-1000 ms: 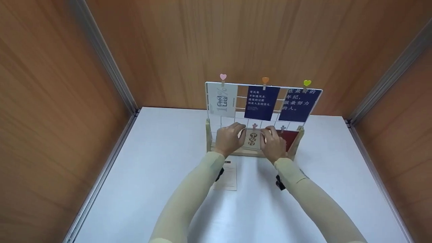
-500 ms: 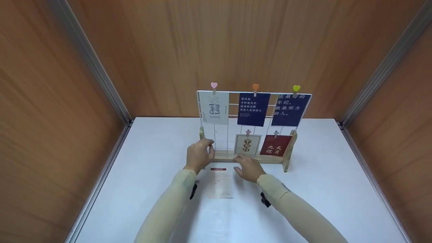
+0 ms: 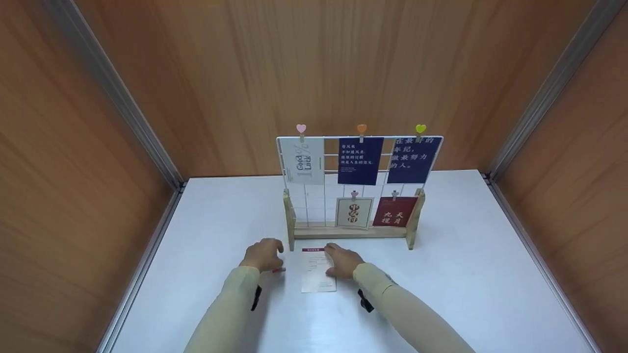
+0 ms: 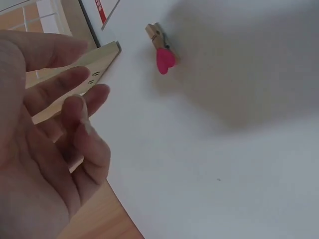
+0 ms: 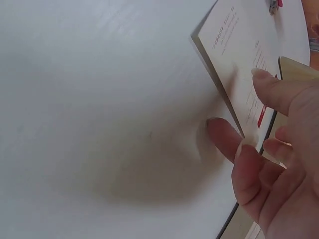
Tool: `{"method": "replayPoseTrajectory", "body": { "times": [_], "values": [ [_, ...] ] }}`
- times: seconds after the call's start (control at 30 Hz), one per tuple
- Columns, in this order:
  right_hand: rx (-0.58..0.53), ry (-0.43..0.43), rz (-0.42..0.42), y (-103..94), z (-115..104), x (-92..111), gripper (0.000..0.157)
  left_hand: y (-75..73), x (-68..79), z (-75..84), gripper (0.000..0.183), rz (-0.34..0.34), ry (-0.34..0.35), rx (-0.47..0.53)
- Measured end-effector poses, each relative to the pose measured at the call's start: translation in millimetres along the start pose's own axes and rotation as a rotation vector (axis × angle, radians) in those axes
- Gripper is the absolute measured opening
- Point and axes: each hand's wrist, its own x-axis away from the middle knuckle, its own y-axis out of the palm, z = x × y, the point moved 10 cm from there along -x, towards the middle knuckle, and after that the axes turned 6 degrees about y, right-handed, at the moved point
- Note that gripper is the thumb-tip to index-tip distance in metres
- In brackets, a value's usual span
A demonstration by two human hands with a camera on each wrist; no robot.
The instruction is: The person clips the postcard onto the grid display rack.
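A white card point(image 3: 316, 277) with a red band lies on the table before a wire grid photo stand point(image 3: 351, 231). At its right edge is my right hand point(image 3: 346, 261). In the right wrist view, the thumb is over the card's face and a fingertip is beside its edge; no firm pinch shows. My left hand point(image 3: 263, 254) hovers left of the card, fingers loosely bent, holding nothing. Close by it on the table lies a small wooden clothespin point(image 4: 160, 42) with a pink heart, partly behind the hand in the head view.
On the grid's top row hang a pale Good Luck card point(image 3: 304, 164) and two dark blue cards point(image 3: 359, 164), under heart clothespins. Below hang a cream card point(image 3: 354, 215) and a red card point(image 3: 394, 213). Wooden walls point(image 3: 294, 73) enclose the white table point(image 3: 221, 220).
Both hands have come away from the grid and down towards the table. The right hand has reached the white card; the left has moved over near the clothespin. The head view has shifted slightly.
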Motion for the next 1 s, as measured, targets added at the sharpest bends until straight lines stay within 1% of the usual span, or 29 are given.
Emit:
{"method": "replayPoseTrajectory", "body": {
  "times": [0.1,0.2,0.27,0.33,0.43,0.53,0.67,0.73,0.83,1.0],
  "values": [
    [0.020,0.007,-0.018,13.1,-3,0,0.074,13.4,11.8,-11.5,0.031,-0.049,-0.045,-0.025],
    [0.038,-0.024,-0.025,21.3,-12,1,0.073,23.8,23.4,-24.9,0.030,-0.085,-0.116,-0.051],
    [0.033,-0.045,-0.029,23.0,-18,1,0.073,27.3,28.7,-33.0,0.031,-0.093,-0.164,-0.054],
    [0.023,-0.048,-0.044,23.1,-21,1,0.075,28.5,30.8,-38.3,0.032,-0.087,-0.194,-0.048],
    [-0.001,-0.029,-0.081,21.1,-20,2,0.082,28.9,28.1,-40.4,0.031,-0.071,-0.202,-0.040],
    [-0.018,-0.019,-0.102,16.2,-17,2,0.088,29.0,21.0,-37.4,0.030,-0.050,-0.171,-0.039],
    [-0.028,-0.013,-0.106,9.5,-14,-1,0.092,25.9,12.6,-32.4,0.027,-0.012,-0.131,-0.037],
    [-0.034,0.002,-0.114,8.1,-12,-2,0.096,24.5,11.1,-31.1,0.024,-0.002,-0.133,-0.020],
    [-0.032,0.040,-0.128,9.4,-6,-2,0.101,26.0,11.5,-31.0,0.025,0.003,-0.154,0.020],
    [-0.058,0.097,-0.136,11.5,6,0,0.109,28.0,14.1,-33.7,0.039,0.033,-0.228,0.050]
  ]
}}
